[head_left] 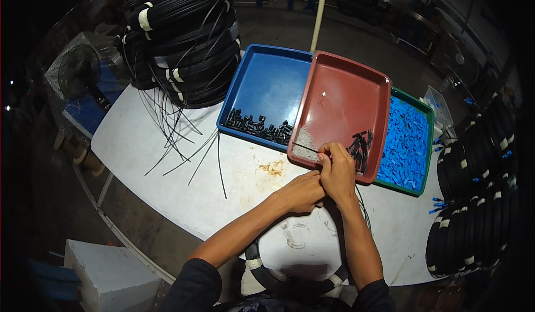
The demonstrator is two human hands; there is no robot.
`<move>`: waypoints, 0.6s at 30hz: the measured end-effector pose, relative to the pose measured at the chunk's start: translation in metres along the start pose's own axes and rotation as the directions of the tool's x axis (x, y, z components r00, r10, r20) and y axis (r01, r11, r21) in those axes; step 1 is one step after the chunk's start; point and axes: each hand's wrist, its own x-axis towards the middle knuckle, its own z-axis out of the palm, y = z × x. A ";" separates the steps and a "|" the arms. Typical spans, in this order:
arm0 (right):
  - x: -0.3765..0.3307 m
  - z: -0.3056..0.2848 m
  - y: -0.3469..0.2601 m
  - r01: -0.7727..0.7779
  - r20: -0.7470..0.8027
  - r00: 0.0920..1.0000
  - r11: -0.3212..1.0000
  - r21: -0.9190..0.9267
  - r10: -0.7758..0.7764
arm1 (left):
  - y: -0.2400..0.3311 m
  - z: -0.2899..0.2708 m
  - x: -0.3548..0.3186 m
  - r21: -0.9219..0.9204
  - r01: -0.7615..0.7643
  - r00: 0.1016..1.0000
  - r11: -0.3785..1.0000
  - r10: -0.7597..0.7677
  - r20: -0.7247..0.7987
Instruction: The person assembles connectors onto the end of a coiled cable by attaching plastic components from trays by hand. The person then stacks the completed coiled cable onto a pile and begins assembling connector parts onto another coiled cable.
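My right hand [337,172] is over the near edge of the red tray [348,81], its thumb and fingers pinched on a thin black cable [305,146]. The cable's free end points left, above small clear pieces [306,136] in the tray's near left corner. Just below, my left hand [306,192] is closed and touches the right hand; whatever its fingers hold is hidden. A coil of black cable [255,250] with white tape bands lies close to my body, under my forearms. Small black parts [361,147] fill the red tray's near right corner, beside my right fingers.
Left of the red tray, a blue tray [273,83] holds black connector pieces [256,125]. On its right, a green tray [429,145] contains many blue pieces [404,145]. Stacked cable coils [186,50] stand at the back left, with loose ends hanging; more coils [473,223] line the right edge.
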 end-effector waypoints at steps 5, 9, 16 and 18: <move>-0.007 0.007 0.010 0.060 0.008 0.998 0.991 0.120 -0.061 | -0.007 -0.054 -0.038 -0.162 0.231 0.973 0.959 -0.223 0.065; -0.015 0.018 0.006 0.069 0.041 0.996 0.990 0.122 -0.075 | -0.034 -0.102 -0.097 -0.083 0.393 0.908 0.916 -0.401 -0.125; -0.017 0.034 0.009 0.223 0.024 0.973 0.967 0.125 -0.228 | -0.084 -0.120 -0.131 0.057 0.662 0.690 0.747 -0.579 -0.435; -0.016 0.032 0.008 0.213 0.021 0.976 0.969 0.127 -0.217 | -0.096 -0.123 -0.122 0.105 0.653 0.691 0.750 -0.534 -0.487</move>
